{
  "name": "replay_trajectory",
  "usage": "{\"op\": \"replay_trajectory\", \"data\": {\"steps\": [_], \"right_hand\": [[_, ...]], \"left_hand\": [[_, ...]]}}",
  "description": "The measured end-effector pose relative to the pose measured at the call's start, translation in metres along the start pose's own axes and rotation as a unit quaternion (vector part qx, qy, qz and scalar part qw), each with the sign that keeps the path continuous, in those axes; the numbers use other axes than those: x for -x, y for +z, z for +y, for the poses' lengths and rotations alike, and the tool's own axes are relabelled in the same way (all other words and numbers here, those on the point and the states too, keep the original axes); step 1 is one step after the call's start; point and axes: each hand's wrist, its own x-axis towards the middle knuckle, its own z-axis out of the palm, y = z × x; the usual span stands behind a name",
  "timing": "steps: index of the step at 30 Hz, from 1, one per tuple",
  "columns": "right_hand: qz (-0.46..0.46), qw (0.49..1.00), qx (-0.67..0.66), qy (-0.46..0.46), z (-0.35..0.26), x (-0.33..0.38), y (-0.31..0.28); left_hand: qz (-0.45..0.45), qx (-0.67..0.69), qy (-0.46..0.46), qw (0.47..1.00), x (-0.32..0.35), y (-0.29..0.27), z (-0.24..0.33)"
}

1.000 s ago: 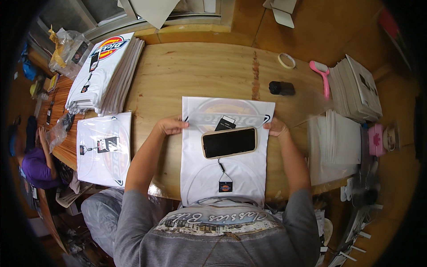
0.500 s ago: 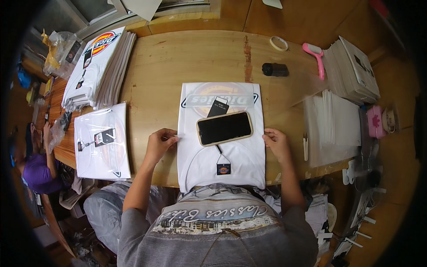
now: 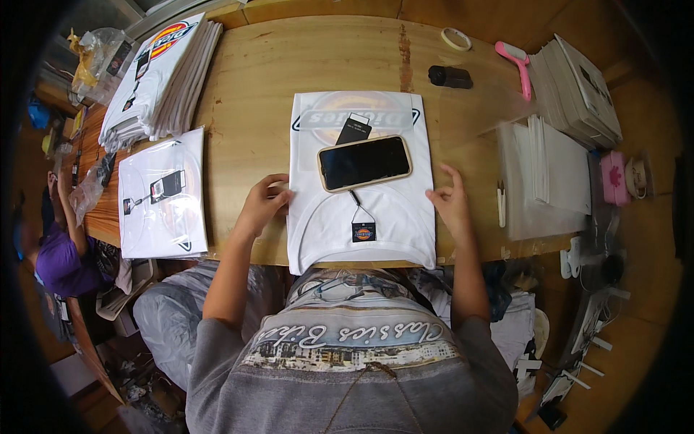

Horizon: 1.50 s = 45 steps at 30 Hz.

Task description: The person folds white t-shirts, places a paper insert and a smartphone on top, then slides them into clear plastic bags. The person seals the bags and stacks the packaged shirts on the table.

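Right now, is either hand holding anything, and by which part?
No firm hold shows. Left hand and right hand are at opposite side edges of the folded white shirt; any pinch can't be told.

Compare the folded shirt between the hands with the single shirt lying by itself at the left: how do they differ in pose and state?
The middle shirt has its neckline toward the picture's lower edge; the left shirt has its neckline toward the left. 
The middle shirt has a phone on it; the left shirt has none. 
Both are white and folded flat.
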Motion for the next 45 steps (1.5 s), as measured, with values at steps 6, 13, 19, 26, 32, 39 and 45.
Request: {"op": "replay_trajectory", "data": {"steps": [6,13,19,26,32,39,45], "right_hand": [[-0.079,0.997,0.005,0.009,0.000,0.035,-0.008],[0.205,0.707,0.559,-0.383,-0.052,-0.054,-0.034],[0.160,0.823,0.430,-0.335,-0.092,-0.098,-0.044],[0.032,0.905,-0.308,-0.292,-0.248,-0.053,-0.081],[-0.022,0.871,-0.469,-0.144,-0.226,-0.100,-0.115],[0.355,0.862,-0.260,-0.251,-0.152,-0.128,-0.063],[0.065,0.832,0.216,-0.506,-0.143,-0.009,0.021]], "left_hand": [[-0.025,-0.028,-0.010,0.999,0.039,0.012,-0.008],[0.174,-0.299,0.177,0.921,0.041,0.018,0.004],[0.087,-0.253,0.286,0.920,0.025,0.030,0.022],[0.045,-0.195,0.505,0.839,0.022,0.109,0.049],[0.123,-0.057,0.595,0.793,-0.022,0.128,0.033],[-0.058,0.157,0.373,0.913,0.017,0.098,0.088],[-0.170,0.392,0.195,0.883,0.000,0.084,0.102]]}}
